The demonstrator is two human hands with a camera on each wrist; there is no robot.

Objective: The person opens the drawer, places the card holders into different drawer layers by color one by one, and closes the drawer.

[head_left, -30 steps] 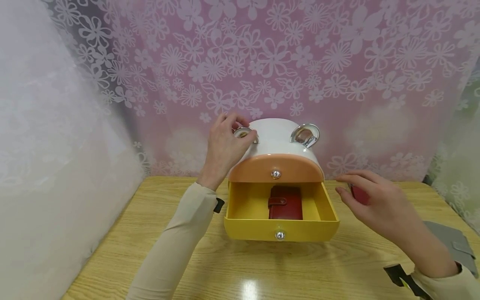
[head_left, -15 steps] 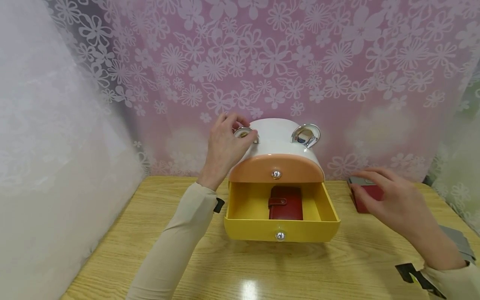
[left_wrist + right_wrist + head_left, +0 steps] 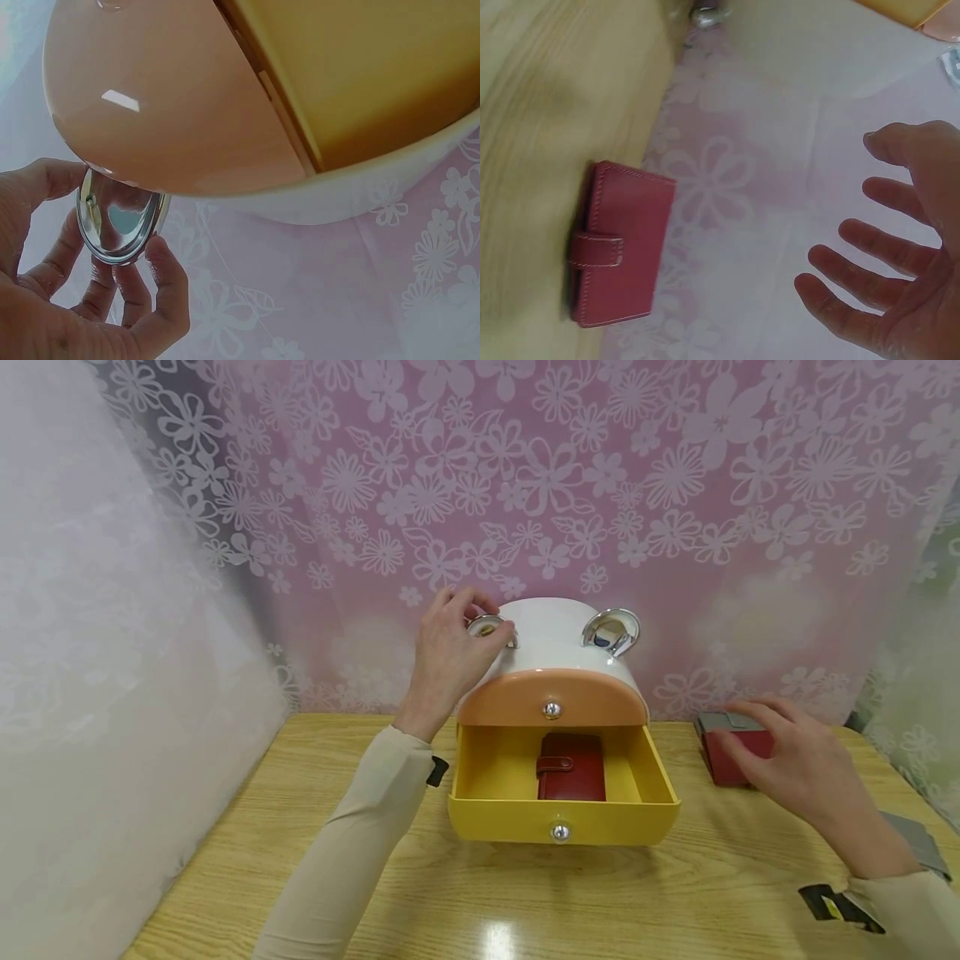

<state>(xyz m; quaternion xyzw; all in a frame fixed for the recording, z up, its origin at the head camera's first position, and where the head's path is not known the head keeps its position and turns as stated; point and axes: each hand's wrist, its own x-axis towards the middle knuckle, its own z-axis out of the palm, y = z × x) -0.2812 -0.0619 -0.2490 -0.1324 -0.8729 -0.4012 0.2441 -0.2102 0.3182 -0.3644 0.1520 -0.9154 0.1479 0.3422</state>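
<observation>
My left hand (image 3: 453, 647) holds the left silver ear (image 3: 120, 221) of a white-topped storage box (image 3: 547, 631), thumb and fingers round its rim. The orange upper drawer (image 3: 600, 697) is closed. Below it, the yellow drawer (image 3: 510, 821) is pulled out, with a dark red wallet (image 3: 577, 772) lying inside, its strap facing left. To the right of the box, my right hand (image 3: 810, 768) hovers with spread fingers and nothing in its grasp. A red wallet (image 3: 626, 247) with a strap lies near it on the table, partly covered by the hand in the head view.
A grey piece (image 3: 727, 721) shows just behind the red wallet on the right. Another grey wallet-like item (image 3: 917, 842) lies near the table's right side, partly behind the forearm. Flowered curtain (image 3: 480, 485) stands behind the wooden table (image 3: 337, 843).
My right hand has moved right, away from the box, uncovering more of the red wallet and the grey piece. The left hand stays on the ear and the yellow drawer has not moved.
</observation>
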